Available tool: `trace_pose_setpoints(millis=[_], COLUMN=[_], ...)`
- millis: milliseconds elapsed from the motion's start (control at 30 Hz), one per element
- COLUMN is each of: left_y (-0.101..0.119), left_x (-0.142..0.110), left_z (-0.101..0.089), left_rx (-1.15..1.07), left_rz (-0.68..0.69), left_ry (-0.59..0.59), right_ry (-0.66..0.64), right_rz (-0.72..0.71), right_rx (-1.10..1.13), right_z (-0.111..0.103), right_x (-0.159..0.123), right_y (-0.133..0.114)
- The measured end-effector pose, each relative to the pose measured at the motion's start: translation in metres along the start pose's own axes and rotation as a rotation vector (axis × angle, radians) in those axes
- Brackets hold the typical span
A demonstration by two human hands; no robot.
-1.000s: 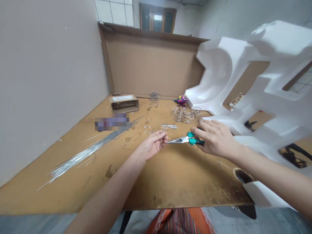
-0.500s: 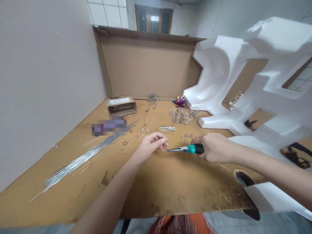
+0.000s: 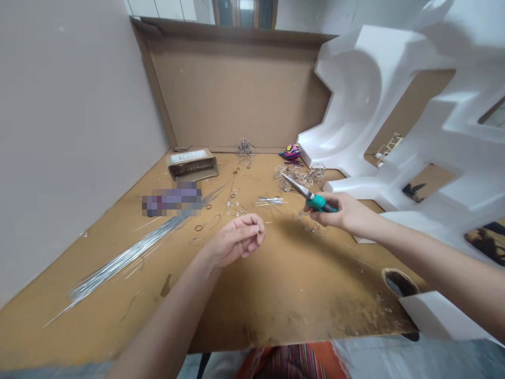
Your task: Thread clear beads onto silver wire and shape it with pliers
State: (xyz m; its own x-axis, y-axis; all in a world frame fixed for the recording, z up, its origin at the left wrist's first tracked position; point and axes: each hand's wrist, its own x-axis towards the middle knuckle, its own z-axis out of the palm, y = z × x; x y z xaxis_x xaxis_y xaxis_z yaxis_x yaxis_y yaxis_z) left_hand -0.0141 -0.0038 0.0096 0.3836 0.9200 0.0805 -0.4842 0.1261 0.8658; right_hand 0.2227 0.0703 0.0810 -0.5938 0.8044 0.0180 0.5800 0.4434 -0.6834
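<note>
At the bench, work surface: a tan fibreboard top [image 3: 284, 300], with a round, dark-edged hole [image 3: 400, 283] near its right front corner.

Left boundary: a grey wall panel [image 3: 71, 131] runs along the top's left edge.

Rear boundary: a corrugated cardboard sheet [image 3: 236, 95] stands upright at the back.

Right boundary: a large white polystyrene packing form [image 3: 379, 105] rises at the right side of the top.

Stock: a bundle of long silver wires [image 3: 126, 258] lies diagonally across the left half, its far ends just beside a pixelated object [image 3: 171, 199] too blurred to identify.

Container: a small cardboard box [image 3: 192, 165] sits near the rear, left of centre.

Formed parts: a heap of wire loops [image 3: 295, 176] lies near the rear, just in front of a multicoloured ornament [image 3: 292, 152]; a smaller wire cluster [image 3: 245, 147] sits near the cardboard sheet.

Loose parts: short cut wires [image 3: 270, 201] lie at centre, with dark rings [image 3: 199, 228] scattered left of them.

Right hand [image 3: 343, 211]: closed around the teal handles of needle-nose pliers [image 3: 321, 203], held above the top. The jaws appear closed, tips angled toward the heap of wire loops.

Left hand [image 3: 235, 241]: nearly closed, pinching a short wire [image 3: 259, 229] upright between thumb and fingers, well above the top and apart from the pliers.
</note>
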Motion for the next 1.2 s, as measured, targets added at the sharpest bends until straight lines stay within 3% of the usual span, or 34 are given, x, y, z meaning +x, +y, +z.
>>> trace_pose_setpoints(millis=[67,200,300,400,533,667,833,933,1067,1200], left_y=[-0.002,-0.003,-0.002,-0.002,0.002,0.006,-0.007,-0.017,-0.020,-0.015], left_x=[-0.001,-0.003,-0.006,-0.007,-0.007,-0.005,0.008,0.015,0.013,0.006], left_z=[-0.001,-0.003,-0.004,-0.007,-0.014,-0.012,0.002,0.009,0.011,0.008], left_rx=[-0.034,-0.076,-0.094,-0.111,-0.039,0.118,0.453,0.569,0.514,0.281], left_rz=[0.007,-0.027,-0.032,0.002,0.009,-0.088,-0.102,-0.059,0.052,0.073], left_ry=[-0.042,-0.137,-0.210,-0.202,-0.168,-0.159,0.052,0.110,0.134,-0.031], right_ry=[0.038,0.073,-0.077,-0.265,-0.339,-0.317,-0.269,-0.232,-0.226,-0.228], right_rz=[-0.015,-0.078,-0.128,-0.117,-0.026,0.039,0.140,0.174,0.180,0.177], right_rx=[0.108,0.090,0.225,0.420,0.531,0.587,0.600,0.651,0.613,0.618], right_z=[0.003,0.013,0.022,0.031,0.038,0.037,0.037,0.039,0.041,0.044], right_x=[0.008,0.022,0.027,0.026,0.019,0.009,-0.001,-0.004,-0.003,-0.004], right_y=[-0.006,-0.017,-0.021,-0.021,-0.015,-0.011,-0.017,-0.024,-0.030,-0.031])
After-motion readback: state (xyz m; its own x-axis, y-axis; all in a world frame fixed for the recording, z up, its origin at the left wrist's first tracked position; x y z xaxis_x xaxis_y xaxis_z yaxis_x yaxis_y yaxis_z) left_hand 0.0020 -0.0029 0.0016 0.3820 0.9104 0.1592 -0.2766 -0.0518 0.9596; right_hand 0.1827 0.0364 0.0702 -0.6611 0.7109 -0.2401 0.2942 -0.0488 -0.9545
